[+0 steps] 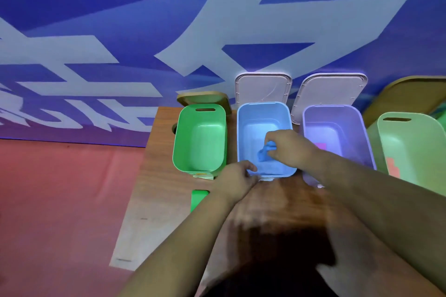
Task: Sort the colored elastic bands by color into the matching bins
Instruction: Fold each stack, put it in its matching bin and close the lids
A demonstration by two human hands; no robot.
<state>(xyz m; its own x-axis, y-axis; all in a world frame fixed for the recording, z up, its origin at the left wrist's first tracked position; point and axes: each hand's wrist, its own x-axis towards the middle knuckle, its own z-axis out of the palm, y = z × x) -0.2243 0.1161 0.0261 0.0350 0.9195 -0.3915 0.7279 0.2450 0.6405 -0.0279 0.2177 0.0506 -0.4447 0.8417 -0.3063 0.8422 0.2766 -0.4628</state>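
Four open bins stand in a row on the wooden table: a green bin (200,137), a blue bin (263,118), a purple bin (335,128) and a pale green bin (415,147). My right hand (287,147) reaches into the blue bin and pinches a blue elastic band (264,152) just above its floor. My left hand (237,179) holds the blue bin's near rim with curled fingers. A green band (199,199) lies on the table in front of the green bin. A pink band (319,146) lies in the purple bin and a salmon one (393,167) in the pale green bin.
White lids (263,89) lean on the blue banner wall behind the blue and purple bins; wooden lids (205,97) stand behind the green ones. The table's left edge (137,190) drops to a red floor. A dark blurred shape covers the near table.
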